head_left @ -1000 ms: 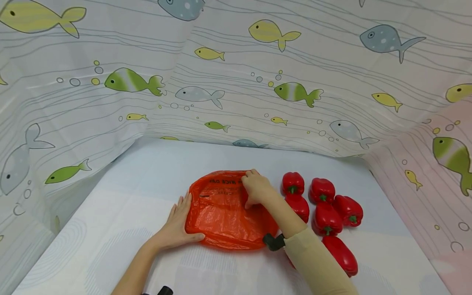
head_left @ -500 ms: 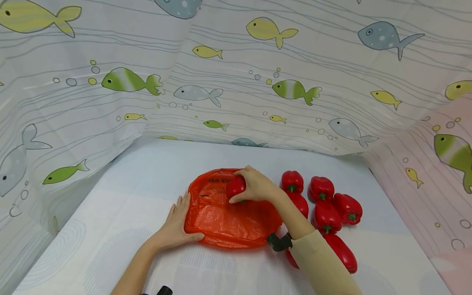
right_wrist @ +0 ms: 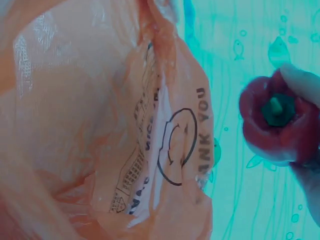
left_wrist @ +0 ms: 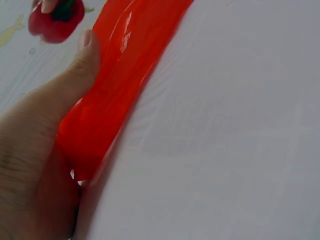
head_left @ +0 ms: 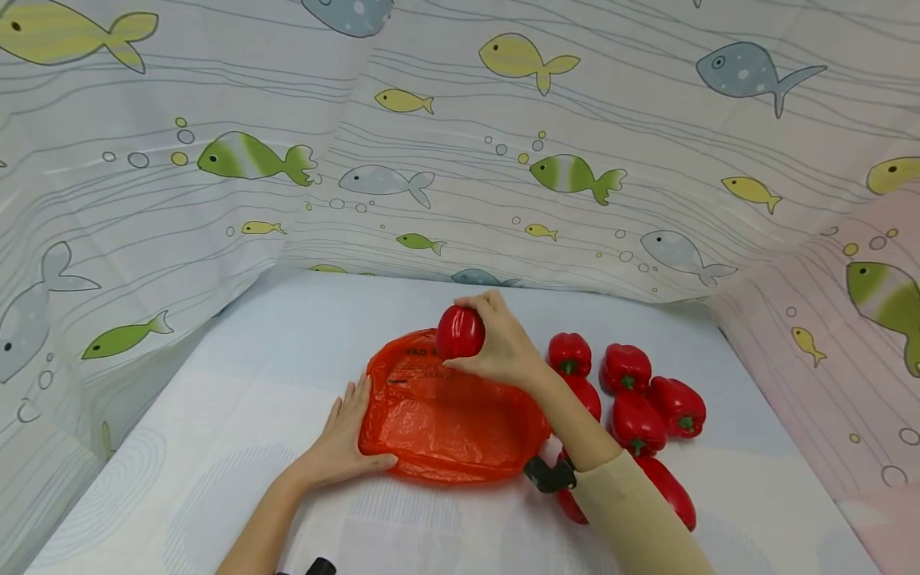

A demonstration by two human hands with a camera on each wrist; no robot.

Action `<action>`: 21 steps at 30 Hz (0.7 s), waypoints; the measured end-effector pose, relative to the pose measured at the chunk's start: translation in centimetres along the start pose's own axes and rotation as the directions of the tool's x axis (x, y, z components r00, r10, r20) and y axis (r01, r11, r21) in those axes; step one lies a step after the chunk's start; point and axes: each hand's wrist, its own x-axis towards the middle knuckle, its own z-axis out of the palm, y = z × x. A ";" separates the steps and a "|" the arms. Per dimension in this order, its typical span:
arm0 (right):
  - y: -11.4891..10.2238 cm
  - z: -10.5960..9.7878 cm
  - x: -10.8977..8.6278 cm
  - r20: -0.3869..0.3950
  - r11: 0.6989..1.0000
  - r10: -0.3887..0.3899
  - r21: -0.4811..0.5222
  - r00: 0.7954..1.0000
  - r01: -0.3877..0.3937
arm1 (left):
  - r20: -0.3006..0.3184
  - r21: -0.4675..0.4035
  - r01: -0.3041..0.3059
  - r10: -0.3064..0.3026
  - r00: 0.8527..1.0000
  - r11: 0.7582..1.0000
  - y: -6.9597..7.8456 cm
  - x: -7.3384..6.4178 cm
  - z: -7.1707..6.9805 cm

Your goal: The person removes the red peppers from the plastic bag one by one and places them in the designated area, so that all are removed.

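An orange-red plastic bag (head_left: 453, 431) lies on the table with its mouth spread wide. Above its far edge, my right hand (head_left: 503, 343) grips a red bell pepper (head_left: 460, 331) between thumb and fingers. The right wrist view shows that pepper (right_wrist: 272, 120) with its green stem toward the camera, beside the bag's printed side (right_wrist: 185, 145). At the bag's left side rests my left hand (head_left: 345, 439), fingers spread and straight, the thumb along the near rim. In the left wrist view the thumb of my left hand (left_wrist: 45, 110) lies against the bag (left_wrist: 115, 95).
Right of the bag, several more red bell peppers (head_left: 638, 423) sit in a loose group. One pepper (head_left: 573, 505) is partly hidden by my right sleeve (head_left: 625, 511). A white curtain printed with fish (head_left: 460, 144) surrounds the white table (head_left: 237, 383).
My right hand was down inside the bag a second ago. It has risen with a red bell pepper, now above the bag's far rim. The left hand has stayed in place.
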 end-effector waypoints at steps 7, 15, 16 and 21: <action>-1.3 -0.9 -0.2 -0.112 0.972 -0.222 -0.106 0.969 0.211 | -0.001 0.001 -0.003 0.003 1.000 1.000 -0.1 0.0 0.0; -2.4 -2.2 -0.2 -0.174 0.931 -0.353 -0.160 0.919 0.327 | -0.002 -0.005 -0.010 0.010 1.000 1.000 -0.2 0.0 0.0; -2.5 -2.3 -0.2 -0.176 0.930 -0.358 -0.160 0.917 0.332 | -0.002 -0.006 -0.010 0.010 1.000 1.000 -0.2 0.0 0.0; -2.8 -2.8 -0.4 -0.183 0.919 -0.385 -0.172 0.905 0.356 | -0.003 -0.010 -0.019 0.019 1.000 1.000 -0.2 0.0 0.0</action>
